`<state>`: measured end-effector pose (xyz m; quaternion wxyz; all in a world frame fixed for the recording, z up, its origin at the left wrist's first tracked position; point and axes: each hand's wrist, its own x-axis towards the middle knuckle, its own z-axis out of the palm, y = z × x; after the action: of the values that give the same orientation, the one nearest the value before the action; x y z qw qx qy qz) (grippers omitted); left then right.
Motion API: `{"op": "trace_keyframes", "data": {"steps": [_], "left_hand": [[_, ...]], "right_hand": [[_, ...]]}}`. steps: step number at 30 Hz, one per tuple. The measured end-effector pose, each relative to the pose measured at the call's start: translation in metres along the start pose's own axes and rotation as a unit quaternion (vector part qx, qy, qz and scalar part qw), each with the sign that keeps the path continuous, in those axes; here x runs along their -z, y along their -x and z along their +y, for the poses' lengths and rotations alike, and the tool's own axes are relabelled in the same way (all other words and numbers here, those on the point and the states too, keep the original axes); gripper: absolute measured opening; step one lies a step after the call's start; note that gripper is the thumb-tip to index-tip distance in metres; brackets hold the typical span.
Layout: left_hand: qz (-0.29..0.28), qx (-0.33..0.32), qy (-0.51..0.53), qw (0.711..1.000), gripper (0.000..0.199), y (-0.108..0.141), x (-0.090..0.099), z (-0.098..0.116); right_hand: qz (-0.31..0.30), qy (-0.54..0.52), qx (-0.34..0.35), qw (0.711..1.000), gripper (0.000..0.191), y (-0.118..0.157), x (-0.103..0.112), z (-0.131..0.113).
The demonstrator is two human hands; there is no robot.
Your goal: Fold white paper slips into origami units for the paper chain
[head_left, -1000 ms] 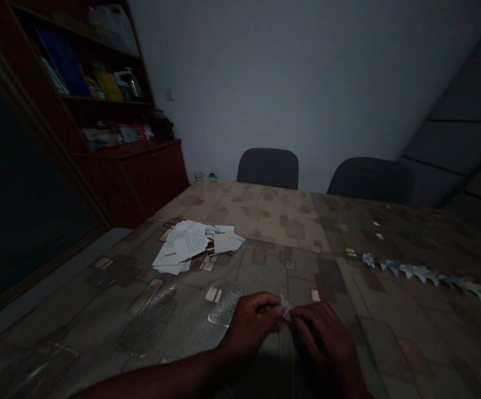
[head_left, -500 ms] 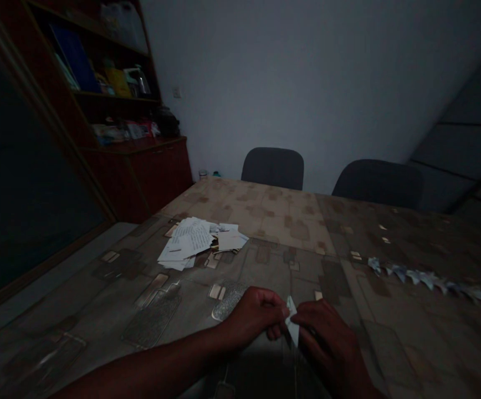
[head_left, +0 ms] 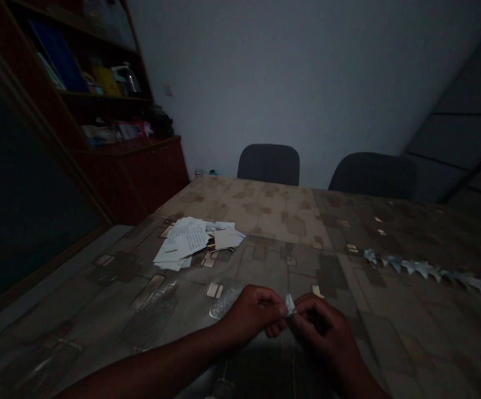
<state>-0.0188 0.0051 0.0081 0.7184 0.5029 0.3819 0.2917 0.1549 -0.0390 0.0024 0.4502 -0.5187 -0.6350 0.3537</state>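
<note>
Between my two hands, low in the middle of the head view, is a small folded piece of white paper [head_left: 290,304]. My left hand [head_left: 257,311] pinches its left side between thumb and fingers. From the right, my right hand [head_left: 322,322] is closed with its fingertips on the paper's lower right edge. Much of the paper is covered by the fingers. Beyond my left hand lies a loose pile of printed paper pieces [head_left: 184,242]. To the right, a row of folded paper pieces [head_left: 425,270] stretches over the table.
The table [head_left: 290,221] has a patterned brown cover. Two grey chairs [head_left: 269,164] stand along its far side, against a pale wall. At the left rises a dark red cabinet [head_left: 153,174] with loaded shelves. A glass [head_left: 199,173] shows past the table's far left corner.
The lower point of the paper has been folded up, so it now looks shorter. My right fingers have shifted at its edge; my left hand stays nearly still. The view has turned slightly.
</note>
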Motion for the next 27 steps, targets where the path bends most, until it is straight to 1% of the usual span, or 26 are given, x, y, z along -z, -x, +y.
{"op": "trace_keyframes", "data": {"steps": [3,5,9,14,17,22,27], "left_hand": [[-0.004,-0.001,-0.008,1.0,0.041,0.0008,0.0,-0.0008],[-0.004,-0.013,-0.014,1.0,0.041,0.0012,0.0003,-0.0013],[-0.001,-0.032,-0.021,0.999,0.042,0.0012,0.0005,-0.0029],[0.017,-0.01,-0.016,1.0,0.037,-0.0003,-0.0015,-0.0089],[0.027,-0.01,-0.015,0.999,0.035,0.0001,-0.003,-0.0102],[0.024,-0.025,-0.025,0.999,0.033,0.0028,-0.004,-0.0078],[0.029,-0.051,-0.033,0.998,0.026,0.0033,-0.0046,-0.0102]], "right_hand": [[0.002,-0.018,-0.047,0.999,0.017,0.0014,-0.0021,0.003],[0.001,-0.021,-0.058,0.998,0.019,0.002,-0.0029,0.004],[0.013,-0.028,-0.068,0.997,0.019,0.0017,-0.0036,0.0045],[0.02,-0.048,-0.074,0.996,0.021,0.0012,-0.0038,0.0052],[0.021,-0.058,-0.08,0.995,0.023,0.0023,-0.004,0.0065],[0.008,-0.076,-0.092,0.993,0.025,0.004,-0.0043,0.0055],[0.019,-0.116,-0.091,0.989,0.026,0.0015,-0.0043,0.0029]]}}
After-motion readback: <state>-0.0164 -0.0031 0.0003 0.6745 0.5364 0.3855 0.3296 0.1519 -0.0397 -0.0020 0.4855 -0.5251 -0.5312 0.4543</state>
